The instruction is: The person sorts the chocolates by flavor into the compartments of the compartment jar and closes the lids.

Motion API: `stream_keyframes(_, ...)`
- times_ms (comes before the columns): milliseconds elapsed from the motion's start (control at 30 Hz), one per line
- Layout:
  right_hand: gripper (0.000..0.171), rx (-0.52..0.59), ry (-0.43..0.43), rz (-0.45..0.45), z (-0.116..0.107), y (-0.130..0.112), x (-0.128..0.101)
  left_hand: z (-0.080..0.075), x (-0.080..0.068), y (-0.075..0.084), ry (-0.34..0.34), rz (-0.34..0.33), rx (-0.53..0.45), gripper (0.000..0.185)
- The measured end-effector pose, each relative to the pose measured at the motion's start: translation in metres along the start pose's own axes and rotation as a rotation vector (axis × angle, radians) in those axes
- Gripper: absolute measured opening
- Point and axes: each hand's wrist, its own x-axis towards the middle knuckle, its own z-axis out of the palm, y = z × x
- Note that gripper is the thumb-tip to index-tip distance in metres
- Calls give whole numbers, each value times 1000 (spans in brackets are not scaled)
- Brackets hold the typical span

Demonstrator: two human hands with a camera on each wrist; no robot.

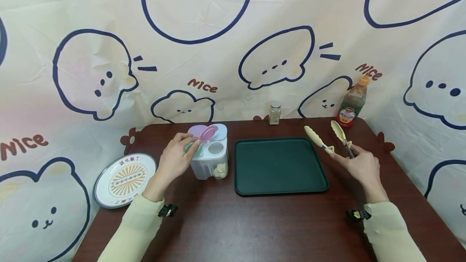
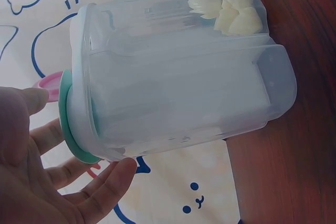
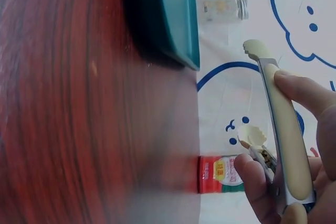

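Observation:
A clear plastic container (image 1: 210, 161) with two compartments stands left of a dark green tray (image 1: 280, 165). Its pink lid flap (image 1: 208, 132) is lifted, and pale shell-shaped pieces (image 1: 220, 170) lie at the bottom. My left hand (image 1: 191, 142) reaches its top, fingers fairly straight. In the left wrist view the hand (image 2: 79, 135) spreads around the mint-green lid (image 2: 71, 124) of the container (image 2: 178, 77), with the pale pieces (image 2: 226, 11) in the far compartment. My right hand (image 1: 349, 157) grips cream tongs (image 1: 320, 140) at their hinge end, arms spread above the tray's right edge. The right wrist view shows the hand (image 3: 262, 121) around the tongs (image 3: 281, 129).
A patterned plate (image 1: 123, 179) lies at the table's left edge. A small spice jar (image 1: 274, 113) and an orange-capped sauce bottle (image 1: 352, 104) stand at the back by the printed cloth. The tray's rim (image 3: 178, 19), the jar (image 3: 220, 9) and the bottle's label (image 3: 218, 174) appear in the right wrist view.

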Motion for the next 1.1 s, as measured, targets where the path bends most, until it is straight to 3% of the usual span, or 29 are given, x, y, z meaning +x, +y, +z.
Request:
stream_keyframes(333, 102, -45, -45, 80, -3, 14, 4, 1, 0, 0, 1, 5, 4, 55)
stream_keyframes(1100, 109, -154, -180, 156, 2, 30, 9, 0, 1, 1, 0, 5, 8, 54)
